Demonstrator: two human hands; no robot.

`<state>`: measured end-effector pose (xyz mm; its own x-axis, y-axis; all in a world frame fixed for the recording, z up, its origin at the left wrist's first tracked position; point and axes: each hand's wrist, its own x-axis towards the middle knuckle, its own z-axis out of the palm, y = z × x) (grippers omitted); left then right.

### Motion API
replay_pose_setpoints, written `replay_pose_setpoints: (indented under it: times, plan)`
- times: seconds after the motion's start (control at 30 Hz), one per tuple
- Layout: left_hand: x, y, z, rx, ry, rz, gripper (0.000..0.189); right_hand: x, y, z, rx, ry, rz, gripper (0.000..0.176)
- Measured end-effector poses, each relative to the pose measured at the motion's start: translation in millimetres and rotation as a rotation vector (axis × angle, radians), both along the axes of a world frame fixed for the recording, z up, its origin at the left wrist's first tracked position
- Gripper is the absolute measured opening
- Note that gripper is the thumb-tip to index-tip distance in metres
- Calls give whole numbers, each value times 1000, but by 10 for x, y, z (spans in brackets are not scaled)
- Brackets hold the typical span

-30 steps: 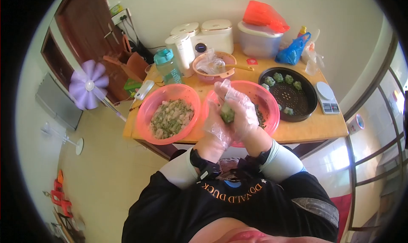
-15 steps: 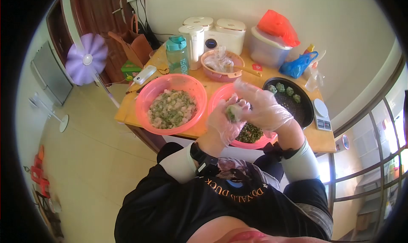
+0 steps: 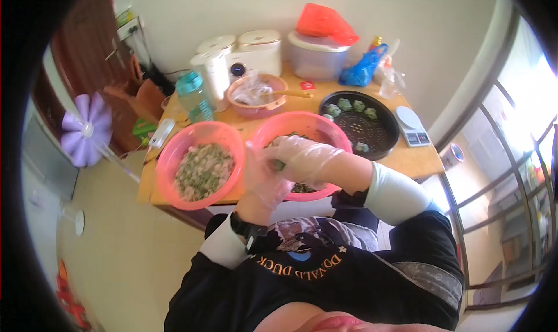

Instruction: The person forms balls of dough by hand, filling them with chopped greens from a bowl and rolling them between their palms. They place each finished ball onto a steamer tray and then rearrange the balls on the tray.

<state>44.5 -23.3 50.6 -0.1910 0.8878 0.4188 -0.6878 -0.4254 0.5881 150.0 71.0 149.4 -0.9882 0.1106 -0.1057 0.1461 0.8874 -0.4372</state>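
Note:
My left hand (image 3: 264, 178), in a clear plastic glove, is cupped around a green-flecked ball (image 3: 278, 165) that shows only in part. Over the same ball curl the gloved fingers of my right hand (image 3: 302, 156). Both hands are above the front left of a pink bowl (image 3: 339, 135) holding a dark green chopped mix (image 3: 302, 188). To their left stands a second pink bowl (image 3: 234, 135) with a pale and green chunky mix (image 3: 204, 172). Several similar green balls (image 3: 344, 105) lie in a round black pan (image 3: 388, 135) with a perforated bottom.
A white scale (image 3: 408, 117) sits right of the pan on the wooden table (image 3: 415, 164). Behind are a smaller pink basin (image 3: 258, 108) with a wooden-handled utensil, a teal bottle (image 3: 195, 97), white appliances (image 3: 256, 50), a lidded tub (image 3: 317, 59) and a blue bag (image 3: 363, 67).
The view has turned, so the table things sit further left. My right hand has closed in over the ball against my left hand, uncovering more of the pan.

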Motion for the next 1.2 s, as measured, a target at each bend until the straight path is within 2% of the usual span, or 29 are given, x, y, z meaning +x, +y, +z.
replay_pose_setpoints:
  times: [0.03,0.07,0.13,0.17,0.23,0.27,0.33,0.37,0.47,0.5,0.53,0.6,0.67,0.7,0.77,0.8,0.87,0.9,0.93,1.0,1.1,1.2]
  plan:
    - [7,31,8,71,115,21,59,18,27,24,-99,-47,-39,52]
    - [35,42,14,75,122,1,59,19,62,28,-97,-39,-59,52]
    - [146,-50,280,-250,-515,-209,69,19,150,-6,-132,-123,-107,46]
    - [145,-23,243,-257,-511,-218,69,42,236,-31,-138,-120,-118,46]
    - [144,29,191,-170,-472,-402,92,109,487,-57,-399,-99,-211,37]
    - [174,35,221,-181,-472,-410,92,178,624,-49,-408,-97,-220,37]
    - [291,23,452,-626,-428,-76,98,389,937,-24,-849,79,-339,32]
    - [210,32,325,-533,-376,-113,99,502,1084,-9,-857,81,-350,32]
    - [53,-7,268,-491,-332,-81,93,852,1535,60,-782,300,-534,33]
    - [-6,-38,240,-488,-338,-55,85,952,1659,73,-736,274,-678,33]
    - [-38,-70,251,-493,-341,-59,85,1054,1793,87,-687,246,-820,34]
    - [-92,-146,269,-507,-375,69,78,1247,2183,-116,-593,232,-834,31]
    - [-168,-207,207,-507,-378,93,77,1373,2427,-213,-66,-302,-798,29]
    - [-187,-248,210,-492,-365,144,78,1440,2534,-366,-68,-306,-799,29]
    - [-258,-323,162,-456,-340,215,77,1530,2718,-747,108,-348,-669,29]
    - [-293,-349,147,-461,-341,216,77,1522,2766,-842,104,-350,-668,29]
    - [-348,-403,155,-466,-339,313,78,1475,2858,-1033,148,-557,-443,34]
    - [-363,-432,165,-480,-329,350,77,1423,2601,-811,221,-585,-406,43]
    - [-376,-452,169,-487,-326,353,77,1380,2666,-917,213,-584,-403,43]
    - [-416,-493,164,-439,-256,366,76,1300,2844,-1210,283,-789,-327,46]
    - [-472,-511,98,-416,-224,381,79,1433,2950,-1395,243,-721,-363,51]
    - [-452,-490,133,-420,-209,435,79,1481,2673,-854,230,-719,-297,55]
